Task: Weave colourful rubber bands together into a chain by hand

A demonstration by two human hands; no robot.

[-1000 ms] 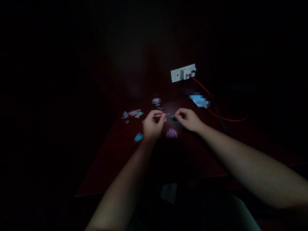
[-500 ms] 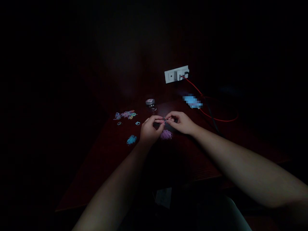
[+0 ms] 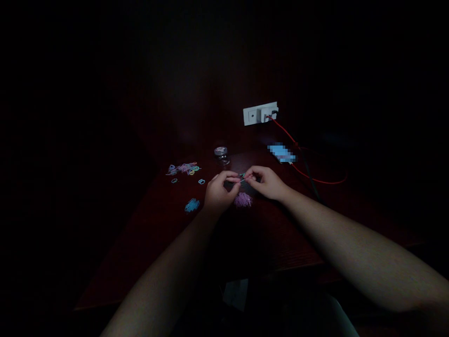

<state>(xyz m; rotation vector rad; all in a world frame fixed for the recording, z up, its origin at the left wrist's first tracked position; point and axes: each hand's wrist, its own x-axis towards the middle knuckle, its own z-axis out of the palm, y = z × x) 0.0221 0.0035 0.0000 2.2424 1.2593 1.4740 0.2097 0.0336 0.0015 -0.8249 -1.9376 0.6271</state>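
Over the dark worktop (image 3: 147, 243), the left hand (image 3: 218, 193) and right hand (image 3: 267, 182) had drawn together, their fingers pinched on what looked like a small green band (image 3: 242, 176), just beyond the purple pile (image 3: 243, 200).

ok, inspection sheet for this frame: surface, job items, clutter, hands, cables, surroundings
Surface: dark reddish wooden table, dimly lit.
Job's things: tiny greenish band pinched between both hands; purple band pile just below them.
Clutter: blue band pile; mixed loose bands; small jar; blurred blue item.
Grippers: left hand and right hand, fingertips meeting on the band.
Cables: red cable from the wall socket across the table.
Surroundings: too dark to tell.
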